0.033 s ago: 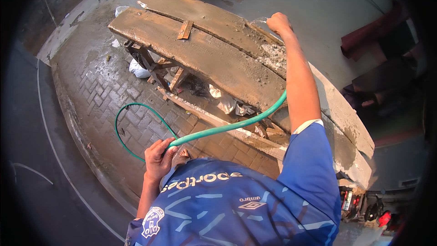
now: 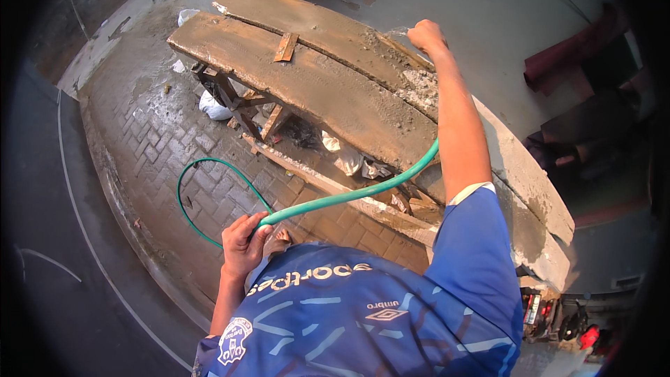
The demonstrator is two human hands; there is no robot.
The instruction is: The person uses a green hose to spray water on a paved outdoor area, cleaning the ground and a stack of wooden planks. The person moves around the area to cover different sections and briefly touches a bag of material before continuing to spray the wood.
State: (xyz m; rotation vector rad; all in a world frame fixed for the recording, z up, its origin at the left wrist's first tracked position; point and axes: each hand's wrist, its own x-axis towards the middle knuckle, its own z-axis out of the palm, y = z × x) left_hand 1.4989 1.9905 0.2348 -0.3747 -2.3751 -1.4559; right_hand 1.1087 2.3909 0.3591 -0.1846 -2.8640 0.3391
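Note:
A green hose [image 2: 349, 200] runs through my left hand [image 2: 243, 246], whose fingers are wrapped round it close to my body. From there it curves up to the right and passes behind my right forearm. My right hand [image 2: 427, 36], stretched out over the far side of a plank bench, is closed, with water spraying left from it; the hose end inside is hidden. Wet, muddy planks [image 2: 251, 56] form the bench top, with gritty rubble [image 2: 419, 91] near my right forearm. A small wood piece [image 2: 286, 47] lies across the gap between two planks.
A loop of the hose hangs over the wet paving bricks [image 2: 150, 143] at left, beside a kerb and dark road [image 2: 49, 216]. White bags [image 2: 213, 107] and scrap wood lie under the bench. Behind it stands a grey wall [image 2: 474, 0]; dark red cloth [image 2: 572, 56] is at right.

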